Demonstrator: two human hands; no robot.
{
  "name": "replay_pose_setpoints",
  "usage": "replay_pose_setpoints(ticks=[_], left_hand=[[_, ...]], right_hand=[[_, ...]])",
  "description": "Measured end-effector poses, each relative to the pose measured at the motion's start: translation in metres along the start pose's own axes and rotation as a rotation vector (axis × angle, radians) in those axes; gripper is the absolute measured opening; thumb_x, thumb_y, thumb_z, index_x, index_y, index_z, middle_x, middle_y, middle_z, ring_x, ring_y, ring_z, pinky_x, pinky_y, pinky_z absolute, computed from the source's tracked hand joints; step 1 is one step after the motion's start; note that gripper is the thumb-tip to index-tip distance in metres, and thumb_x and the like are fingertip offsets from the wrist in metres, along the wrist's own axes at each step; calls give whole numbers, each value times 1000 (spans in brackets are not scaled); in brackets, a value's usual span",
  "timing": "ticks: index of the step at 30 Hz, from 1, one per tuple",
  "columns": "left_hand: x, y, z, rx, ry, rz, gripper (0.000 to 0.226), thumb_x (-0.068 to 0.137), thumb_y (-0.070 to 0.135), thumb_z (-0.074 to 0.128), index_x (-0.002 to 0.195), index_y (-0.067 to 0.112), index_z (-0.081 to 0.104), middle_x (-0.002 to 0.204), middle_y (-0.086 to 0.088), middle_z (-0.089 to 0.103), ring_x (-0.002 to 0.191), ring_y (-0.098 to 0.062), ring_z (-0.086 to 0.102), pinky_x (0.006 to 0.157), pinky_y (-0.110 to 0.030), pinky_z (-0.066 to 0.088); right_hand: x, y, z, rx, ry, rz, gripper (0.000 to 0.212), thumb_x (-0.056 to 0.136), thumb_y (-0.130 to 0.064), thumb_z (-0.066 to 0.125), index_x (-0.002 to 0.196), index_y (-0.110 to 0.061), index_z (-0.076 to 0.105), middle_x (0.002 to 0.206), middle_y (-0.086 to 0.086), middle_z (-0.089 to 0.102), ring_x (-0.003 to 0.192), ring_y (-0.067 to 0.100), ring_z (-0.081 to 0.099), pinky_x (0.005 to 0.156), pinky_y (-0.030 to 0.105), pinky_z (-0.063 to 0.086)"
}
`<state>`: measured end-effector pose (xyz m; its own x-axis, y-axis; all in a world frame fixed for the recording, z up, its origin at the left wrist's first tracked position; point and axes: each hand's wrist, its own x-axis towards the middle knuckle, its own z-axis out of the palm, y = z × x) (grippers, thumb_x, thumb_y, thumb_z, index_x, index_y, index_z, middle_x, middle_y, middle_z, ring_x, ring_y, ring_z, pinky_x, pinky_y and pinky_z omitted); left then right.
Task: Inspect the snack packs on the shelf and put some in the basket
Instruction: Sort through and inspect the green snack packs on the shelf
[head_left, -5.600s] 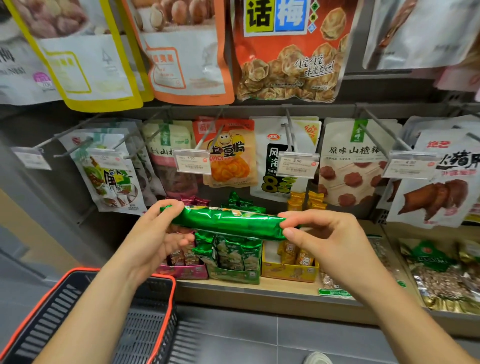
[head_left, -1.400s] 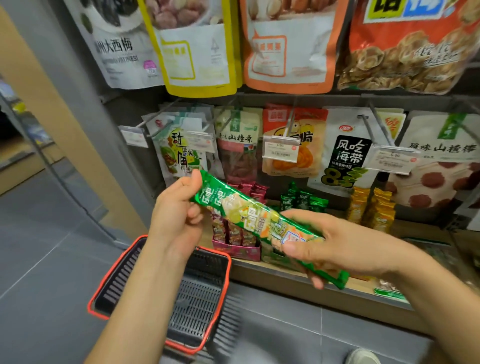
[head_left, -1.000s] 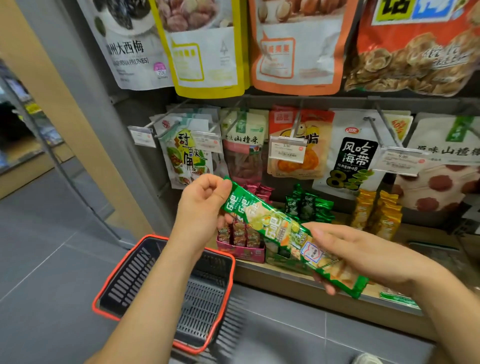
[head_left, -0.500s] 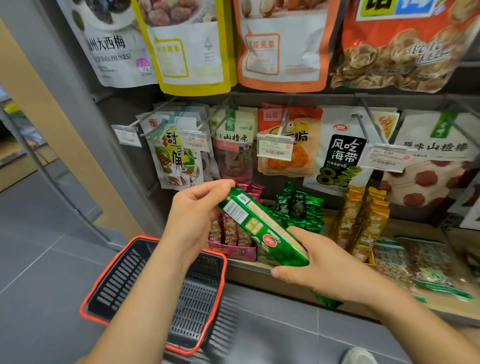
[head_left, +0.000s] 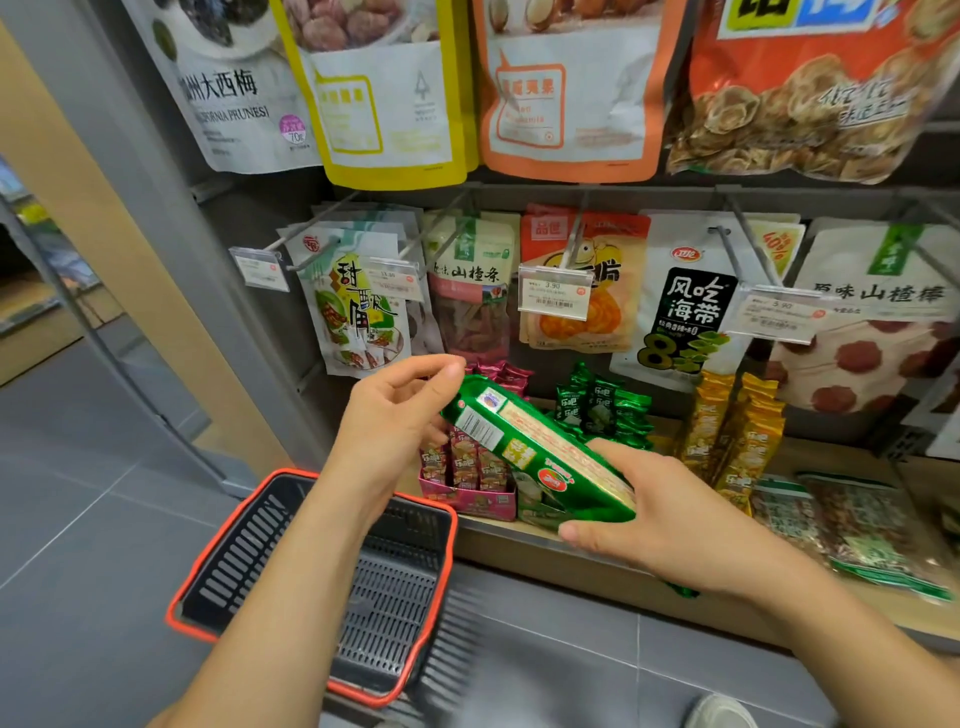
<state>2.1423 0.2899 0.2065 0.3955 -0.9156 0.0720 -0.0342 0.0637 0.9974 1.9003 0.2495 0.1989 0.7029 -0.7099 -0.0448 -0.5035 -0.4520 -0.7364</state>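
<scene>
I hold a long green snack pack (head_left: 530, 452) tilted in front of the shelf, its printed back label facing me. My left hand (head_left: 395, 421) pinches its upper left end with curled fingers. My right hand (head_left: 660, 519) grips the lower right end, thumb underneath. A black basket with an orange rim (head_left: 228, 545) sits below my left forearm, over the floor; what I can see of its inside holds nothing. How the basket is carried is hidden by my arm.
On the wooden shelf (head_left: 519, 540) stand a pink display box (head_left: 467, 501), more green packs (head_left: 605, 410) and yellow packs (head_left: 737, 436). Hanging bags and price tags (head_left: 553, 296) on metal hooks fill the wall above. Grey tiled floor lies to the left.
The pack has been turned over from its picture side to its back label. My right hand has slid up along its lower end. The view has shifted left toward the basket.
</scene>
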Motion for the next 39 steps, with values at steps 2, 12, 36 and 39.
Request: replay_pose_setpoints(ticks=[2, 12, 36, 39], left_hand=[[2, 0, -3, -40, 9, -60, 27, 71, 36, 77, 93, 21, 77, 88, -6, 75, 70, -10, 65, 53, -18, 49], [8, -6, -10, 135, -23, -153, 18, 72, 38, 77, 72, 20, 78, 69, -1, 69, 55, -6, 51, 48, -17, 40], [2, -6, 21, -250, 80, -61, 18, 84, 12, 71, 101, 11, 67, 71, 7, 66, 71, -7, 62, 74, -26, 51], [2, -6, 26, -296, 155, -94, 29, 86, 11, 70, 114, 10, 61, 73, 5, 67, 75, -11, 64, 81, -32, 53]], right_hand=[[-1, 3, 1, -155, 38, -3, 53, 80, -58, 68, 123, -32, 50, 96, -13, 65, 76, 3, 59, 61, 24, 47], [-2, 8, 5, -367, 79, -2, 56, 87, -62, 54, 134, -37, 40, 107, -19, 58, 87, 2, 55, 72, 23, 47], [-6, -2, 25, -486, 162, -82, 66, 93, -62, 39, 144, -39, 4, 112, -6, 59, 91, 19, 62, 72, 37, 50], [-9, -7, 32, -317, 120, -94, 59, 97, -57, 23, 149, -38, 4, 106, -7, 53, 90, 16, 55, 79, 37, 45]])
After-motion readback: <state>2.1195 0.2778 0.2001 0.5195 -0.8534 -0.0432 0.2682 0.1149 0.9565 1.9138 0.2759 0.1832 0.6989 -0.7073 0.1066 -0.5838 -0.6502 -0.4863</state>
